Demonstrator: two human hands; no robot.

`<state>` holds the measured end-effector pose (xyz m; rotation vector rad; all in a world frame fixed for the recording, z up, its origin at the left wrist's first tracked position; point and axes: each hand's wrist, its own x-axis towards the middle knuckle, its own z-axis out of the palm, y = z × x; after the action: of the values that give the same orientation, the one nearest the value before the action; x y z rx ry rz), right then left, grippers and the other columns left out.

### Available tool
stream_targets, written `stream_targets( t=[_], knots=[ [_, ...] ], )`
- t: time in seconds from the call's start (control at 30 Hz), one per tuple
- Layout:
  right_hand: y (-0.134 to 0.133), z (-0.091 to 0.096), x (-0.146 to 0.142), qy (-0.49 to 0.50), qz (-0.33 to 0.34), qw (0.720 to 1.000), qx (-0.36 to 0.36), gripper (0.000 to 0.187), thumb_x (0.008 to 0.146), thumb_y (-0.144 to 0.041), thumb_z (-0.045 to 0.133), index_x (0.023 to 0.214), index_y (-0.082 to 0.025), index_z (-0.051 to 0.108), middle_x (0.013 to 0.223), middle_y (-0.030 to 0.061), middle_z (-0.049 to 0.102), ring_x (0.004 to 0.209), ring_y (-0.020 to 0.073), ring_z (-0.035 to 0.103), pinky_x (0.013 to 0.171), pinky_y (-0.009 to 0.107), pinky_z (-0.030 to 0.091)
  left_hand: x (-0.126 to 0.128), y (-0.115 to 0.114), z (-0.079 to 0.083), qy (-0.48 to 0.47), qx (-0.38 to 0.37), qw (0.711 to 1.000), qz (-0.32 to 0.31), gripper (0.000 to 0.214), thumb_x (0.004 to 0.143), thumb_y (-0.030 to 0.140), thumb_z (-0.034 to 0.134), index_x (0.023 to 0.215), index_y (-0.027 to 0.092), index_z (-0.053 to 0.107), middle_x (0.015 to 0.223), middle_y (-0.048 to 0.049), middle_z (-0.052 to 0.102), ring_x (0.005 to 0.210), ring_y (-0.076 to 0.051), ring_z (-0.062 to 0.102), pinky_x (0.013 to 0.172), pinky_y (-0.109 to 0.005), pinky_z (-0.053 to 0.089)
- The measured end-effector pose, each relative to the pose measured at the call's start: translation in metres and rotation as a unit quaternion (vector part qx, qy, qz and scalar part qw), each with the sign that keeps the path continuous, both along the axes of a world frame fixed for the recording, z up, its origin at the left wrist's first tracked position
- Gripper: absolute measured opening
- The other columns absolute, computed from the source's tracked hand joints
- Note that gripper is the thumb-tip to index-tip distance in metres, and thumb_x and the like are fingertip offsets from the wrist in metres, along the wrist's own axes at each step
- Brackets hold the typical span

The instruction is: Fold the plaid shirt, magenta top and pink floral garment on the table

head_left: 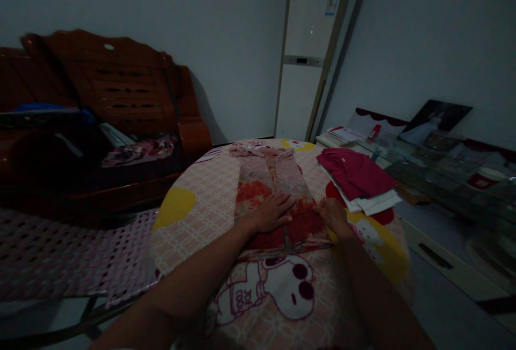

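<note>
A thin patterned shirt (258, 191), pale pink above and red below, lies flat on a round table with a cartoon-print cloth (209, 199). Its collar points away from me and its hem is toward me. My left hand (274, 213) rests on the shirt's lower middle, palm down with the fingers stretched out. At the shirt's right edge is my right hand (332, 215), its fingers curled and pinching the fabric there. Right of the shirt, a dark pink folded garment (357, 172) lies on top of white folded cloth (381, 202).
On the left stand a carved wooden sofa (121, 86) with clothes on it and a woven pink seat (72, 253). A glass-topped cabinet (435, 170) with a photo (437, 119) and a paper cup (486, 178) is at the right. A tall white appliance (302, 92) fills the corner.
</note>
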<state>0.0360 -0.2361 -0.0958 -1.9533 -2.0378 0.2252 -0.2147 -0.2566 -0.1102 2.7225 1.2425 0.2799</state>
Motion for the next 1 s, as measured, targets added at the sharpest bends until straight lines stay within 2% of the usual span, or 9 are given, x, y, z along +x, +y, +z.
stream_targets(
  t=[0.17,0.27,0.4,0.47,0.53,0.63,0.7,0.83,1.0],
  knots=[
    [-0.007,0.006,-0.007,-0.008,-0.012,0.999,0.051,0.017,0.086,-0.035,0.064,0.083,-0.02,0.07,0.085,0.0085,0.074,0.08,0.0199,0.065,0.064,0.026,0.037,-0.001,0.002,-0.001,0.006,0.002,0.999,-0.033,0.071,0.097,0.062,0.035,0.155,0.022,0.029,0.161,-0.0159,0.026,0.15,-0.03,0.02,0.12,-0.047,0.016],
    [-0.014,0.007,-0.02,0.025,0.061,0.995,0.081,0.022,0.092,-0.037,0.056,0.088,-0.021,0.07,0.085,0.0069,0.073,0.08,0.0191,0.065,0.068,0.026,0.039,-0.001,0.002,-0.001,0.008,-0.004,0.999,-0.034,0.073,0.096,0.063,0.036,0.156,0.021,0.027,0.161,-0.0164,0.026,0.15,-0.031,0.02,0.12,-0.049,0.015],
    [-0.018,0.0,-0.037,0.038,0.186,0.981,0.025,0.02,0.089,-0.034,0.059,0.078,-0.02,0.068,0.078,0.0052,0.071,0.073,0.0166,0.062,0.068,0.026,0.039,-0.001,0.002,-0.001,0.003,-0.008,0.999,-0.034,0.073,0.096,0.062,0.038,0.155,0.021,0.028,0.161,-0.0162,0.025,0.15,-0.03,0.02,0.12,-0.048,0.014],
    [-0.016,-0.003,-0.036,0.077,0.204,0.976,0.001,0.022,0.086,-0.034,0.061,0.071,-0.019,0.066,0.074,0.0047,0.069,0.07,0.0157,0.061,0.065,0.025,0.04,-0.001,0.002,0.0,-0.003,-0.01,0.999,-0.034,0.072,0.096,0.061,0.038,0.155,0.022,0.029,0.161,-0.0152,0.026,0.151,-0.03,0.02,0.121,-0.048,0.014],
    [-0.013,-0.002,-0.028,0.17,0.187,0.967,-0.022,0.027,0.085,-0.039,0.06,0.068,-0.018,0.063,0.065,0.0021,0.065,0.061,0.014,0.058,0.058,0.024,0.04,-0.001,0.001,0.002,-0.015,-0.016,0.999,-0.033,0.071,0.096,0.061,0.04,0.155,0.023,0.029,0.161,-0.0146,0.027,0.151,-0.03,0.02,0.12,-0.049,0.015],
    [-0.01,0.006,-0.003,0.311,0.143,0.934,-0.103,0.032,0.081,-0.047,0.061,0.066,-0.019,0.059,0.049,-0.0031,0.056,0.042,0.0108,0.049,0.043,0.022,0.035,-0.001,0.001,0.005,-0.047,-0.024,0.998,-0.042,0.07,0.095,0.057,0.047,0.153,0.021,0.034,0.16,-0.0166,0.03,0.149,-0.032,0.025,0.119,-0.05,0.02],
    [-0.011,0.014,0.014,0.348,0.144,0.908,-0.182,0.036,0.076,-0.05,0.066,0.063,-0.018,0.057,0.046,-0.003,0.057,0.037,0.0096,0.048,0.039,0.021,0.034,0.0,0.001,0.008,-0.082,-0.032,0.994,-0.064,0.062,0.095,0.048,0.052,0.149,0.019,0.043,0.158,-0.0168,0.033,0.147,-0.031,0.03,0.119,-0.049,0.024],
    [-0.017,0.025,0.029,0.365,0.195,0.853,-0.318,0.042,0.073,-0.056,0.07,0.068,-0.015,0.063,0.055,0.0027,0.067,0.042,0.0117,0.058,0.041,0.02,0.042,0.01,-0.008,0.02,-0.153,-0.098,0.972,-0.151,0.039,0.094,0.027,0.052,0.131,0.024,0.063,0.144,-0.0112,0.054,0.133,-0.027,0.049,0.113,-0.043,0.036],
    [-0.023,0.028,0.021,0.345,0.256,0.796,-0.427,0.049,0.074,-0.06,0.067,0.077,-0.012,0.068,0.062,0.007,0.072,0.048,0.0162,0.066,0.043,0.022,0.046,0.026,-0.03,0.042,-0.176,-0.226,0.921,-0.264,0.035,0.089,0.016,0.053,0.113,0.027,0.076,0.118,-0.0079,0.07,0.11,-0.022,0.063,0.101,-0.035,0.046]
  ],
)
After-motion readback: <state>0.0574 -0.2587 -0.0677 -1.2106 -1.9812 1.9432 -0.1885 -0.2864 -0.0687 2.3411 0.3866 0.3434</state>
